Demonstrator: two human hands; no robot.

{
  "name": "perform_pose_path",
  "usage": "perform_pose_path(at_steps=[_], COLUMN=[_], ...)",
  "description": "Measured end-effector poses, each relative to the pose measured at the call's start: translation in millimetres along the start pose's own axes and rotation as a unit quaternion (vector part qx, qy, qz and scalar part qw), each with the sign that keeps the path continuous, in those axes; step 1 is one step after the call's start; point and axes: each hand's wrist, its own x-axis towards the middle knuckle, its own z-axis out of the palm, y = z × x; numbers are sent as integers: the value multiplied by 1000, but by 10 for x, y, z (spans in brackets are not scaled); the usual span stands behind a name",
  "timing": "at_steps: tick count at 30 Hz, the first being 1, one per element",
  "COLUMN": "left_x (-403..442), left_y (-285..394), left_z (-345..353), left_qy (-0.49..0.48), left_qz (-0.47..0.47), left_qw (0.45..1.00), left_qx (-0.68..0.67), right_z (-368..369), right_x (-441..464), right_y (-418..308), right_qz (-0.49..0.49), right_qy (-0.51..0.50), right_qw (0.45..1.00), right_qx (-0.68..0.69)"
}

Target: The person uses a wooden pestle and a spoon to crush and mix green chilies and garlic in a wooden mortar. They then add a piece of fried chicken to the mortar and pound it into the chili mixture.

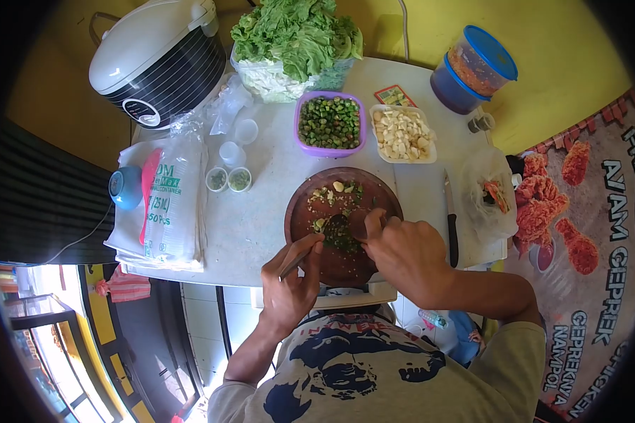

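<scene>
A round brown mortar dish point(303, 257) lies in front of me, with chopped green chili point(342, 243) and crushed garlic point(339, 187) in it. My left hand point(289, 282) is closed around the handle of a metal spoon point(337, 225), whose bowl rests among the chili. Over the dish's right side, my right hand point(406, 247) is closed with its fingertips pointing down. A brown shape shows by those fingertips, but I cannot make out what they hold. Behind the dish stand a purple tub point(329, 151) of cut green chilies and a white tray point(410, 156) of peeled garlic.
A knife point(451, 225) lies to the right, near a plastic bag point(490, 208). Small cups point(239, 179) and packaged plastic bags point(173, 211) are on the left. At the back are a rice cooker point(159, 60), lettuce point(296, 42) and blue-lidded containers point(473, 70).
</scene>
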Motion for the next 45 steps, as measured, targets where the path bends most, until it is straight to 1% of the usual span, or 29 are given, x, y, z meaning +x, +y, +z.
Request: perform_pose_path(at_steps=[1, 2, 3, 5, 6, 8, 9, 10, 11, 12, 14, 15, 17, 19, 23, 24, 25, 27, 29, 30, 32, 34, 36, 39, 41, 45], left_x=[9, 26, 48, 35, 56, 26, 9, 17, 2, -4, -5, -10, -22, -21, -28, -29, -41, -43, -26, -19, -8, 9, 32, 29, 22, 62], left_y=[-16, -17, -10, 4, -14, -31, -34, -45, -62, -66, -60, -58, -94, -98, -55, -62, -84, -14, -2, -28, -97, -127, -104, -164, -183, -182], left_z=[-2, -2, 12, 40, 42, 3, -28, -53, -80, -103, -148, -177, -176, -149, -38, -16, 7, -50, -115, -143, -176, -182, -186, -175, -194, -187], left_qy=[3, 0, 9, 14, 18, 19, 34, 51, 67, 65, 102, 105, 107, 109, 58, 36, 41, 57, 91, 92, 95, 93, 73, 75, 73, 65], left_qz=[30, 28, 33, 39, 38, 34, 13, -5, -12, -10, -29, -42, -45, -47, -55, -50, -26, -35, -38, -38, -33, -20, -41, -33, -40, -43], left_qw=[1000, 1000, 999, 999, 999, 999, 999, 999, 998, 998, 994, 993, 993, 993, 996, 998, 998, 996, 994, 993, 994, 995, 996, 996, 996, 997], left_qx=[10, 11, 11, 8, 13, 19, 2, -14, -9, -10, -22, -16, -18, -21, -31, -33, -42, -51, -56, -55, -51, -40, -25, -20, -27, -26], right_z=[-63, -96, -94, -90, -81, -21, -15, -21, -17, -2, 11, 3, -15, 6, 296, 269, 225, 176, 156, 125, 48, 11, 24, 79, 77, 22], right_x=[32, 54, 93, 168, 190, 183, 194, 218, 201, 157, 94, 67, 13, 11, 104, 131, 157, 171, 181, 180, 154, 160, 158, 200, 233, 301], right_y=[-25, -26, 20, 147, 202, 269, 322, 402, 452, 476, 526, 563, 611, 612, 606, 575, 529, 482, 445, 402, 282, 178, 133, 90, 85, 103], right_qz=[-11, -23, -21, -23, -21, -30, -31, -26, -20, -18, 76, 74, 109, 113, 117, 116, 120, 127, 90, 89, 43, 24, 5, -13, 8, -1], right_qy=[-13, -27, -29, -78, -74, -45, -44, -61, -79, -78, -100, -100, -113, -113, -98, -97, -104, -111, -103, -103, -77, -66, -57, -32, -51, -89], right_qw=[1000, 998, 998, 997, 997, 993, 993, 989, 983, 983, 956, 957, 923, 917, 898, 898, 902, 906, 941, 941, 978, 983, 987, 992, 991, 989], right_qx=[-23, -48, -47, -6, -11, 102, 101, 132, 164, 165, 264, 263, 352, 365, 413, 413, 401, 389, 309, 309, 189, 168, 148, 122, 126, 119])
